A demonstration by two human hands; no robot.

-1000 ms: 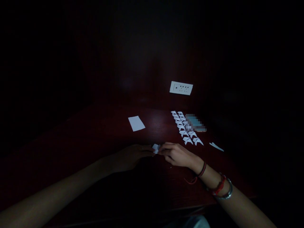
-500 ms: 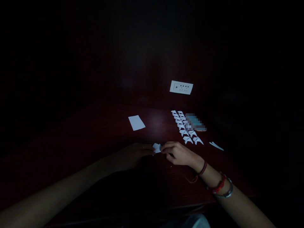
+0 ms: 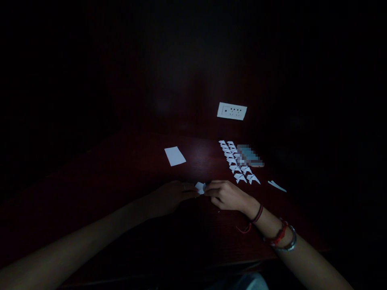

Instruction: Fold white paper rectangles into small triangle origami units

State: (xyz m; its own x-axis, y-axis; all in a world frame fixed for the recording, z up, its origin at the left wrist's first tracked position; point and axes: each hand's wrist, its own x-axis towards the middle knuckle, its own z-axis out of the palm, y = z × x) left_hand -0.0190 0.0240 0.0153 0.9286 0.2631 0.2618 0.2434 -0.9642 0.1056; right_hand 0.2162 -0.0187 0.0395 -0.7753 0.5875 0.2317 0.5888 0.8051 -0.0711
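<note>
A small folded piece of white paper (image 3: 200,187) sits between my two hands on the dark red table (image 3: 127,177). My left hand (image 3: 169,197) pinches its left side with closed fingers; a ring shows on one finger. My right hand (image 3: 225,195) pinches the right side, fingers curled. Bracelets and red threads circle my right wrist (image 3: 282,237).
Two rows of several folded white paper pieces (image 3: 238,163) lie to the right, beside a blurred blue object (image 3: 250,156). A flat white paper sheet (image 3: 175,156) lies farther back. A white scrap (image 3: 276,185) lies at the right. A white socket plate (image 3: 231,111) is on the wall. The surroundings are very dark.
Both hands have stayed on the small paper, shifting slightly; the paper looks a little more closed up between the fingertips.
</note>
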